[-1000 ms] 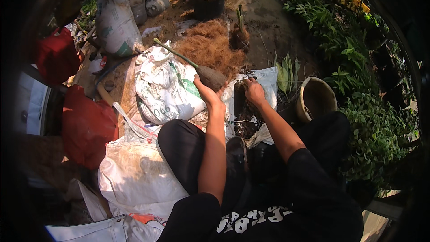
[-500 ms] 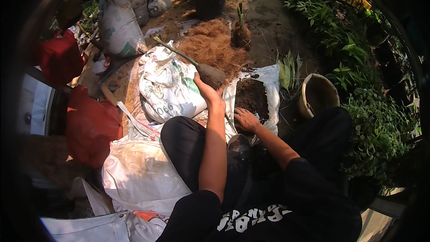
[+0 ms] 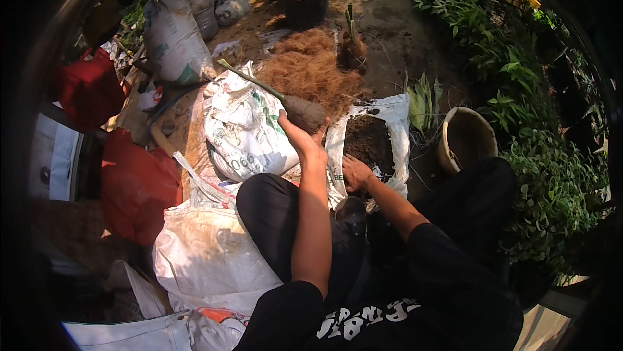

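Observation:
My left hand (image 3: 300, 138) grips a brown soil root ball (image 3: 305, 112) with a long green stem (image 3: 250, 82) slanting up to the left over a white printed sack (image 3: 246, 127). My right hand (image 3: 355, 172) rests with fingers spread on the near edge of dark soil (image 3: 368, 143) lying in an opened white bag (image 3: 396, 112). Both forearms come up from my lap, over my black trousers.
A pile of brown coconut fibre (image 3: 310, 68) lies beyond the sacks, with a small bagged plant (image 3: 352, 44) standing by it. A tan pot (image 3: 464, 139) sits at right beside green plants (image 3: 551, 188). Red bags (image 3: 136, 185), white sacks (image 3: 207, 253) and a black pot (image 3: 305, 3) surround.
My right hand has drawn back from the far part of the soil to its near edge. My left hand has kept its hold on the root ball, shifting slightly.

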Demonstrator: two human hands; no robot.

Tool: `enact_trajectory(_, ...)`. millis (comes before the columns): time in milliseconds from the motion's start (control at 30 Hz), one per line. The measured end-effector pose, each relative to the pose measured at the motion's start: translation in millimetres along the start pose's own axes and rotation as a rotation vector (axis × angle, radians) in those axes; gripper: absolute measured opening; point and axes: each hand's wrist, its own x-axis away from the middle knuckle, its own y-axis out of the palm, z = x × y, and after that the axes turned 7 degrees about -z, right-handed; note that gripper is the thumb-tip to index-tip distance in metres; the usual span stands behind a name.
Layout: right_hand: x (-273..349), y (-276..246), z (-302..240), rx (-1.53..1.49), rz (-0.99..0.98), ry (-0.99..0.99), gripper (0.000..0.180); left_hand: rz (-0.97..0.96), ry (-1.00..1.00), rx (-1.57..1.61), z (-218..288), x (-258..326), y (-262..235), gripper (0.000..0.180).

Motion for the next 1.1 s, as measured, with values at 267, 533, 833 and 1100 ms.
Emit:
enact_trajectory(267,8.9,14.8,-2.8,-0.150,-0.031,-0.024,0.084,0.012,0.007,-0.003,-2.0,-3.1,-1.1,0.080)
enact_trajectory(533,-2.1,-5.0,-6.7,-0.030,0.094,-0.185,0.086,-0.025,0.008,0.010,-3.8,-9.2,-9.9,0.083)
enact_trajectory(833,-5.9,22.7,1.7,-0.085,0.083,-0.223,0.074,-0.021,-0.006,0.014,-4.7,-10.0,-10.5,0.082)
enact_trajectory(1100,-18.5,1.3,3.0,0.045,-0.032,-0.288,0.074,-0.017,-0.004,0.031,-1.0,-9.5,-12.3,0.078)
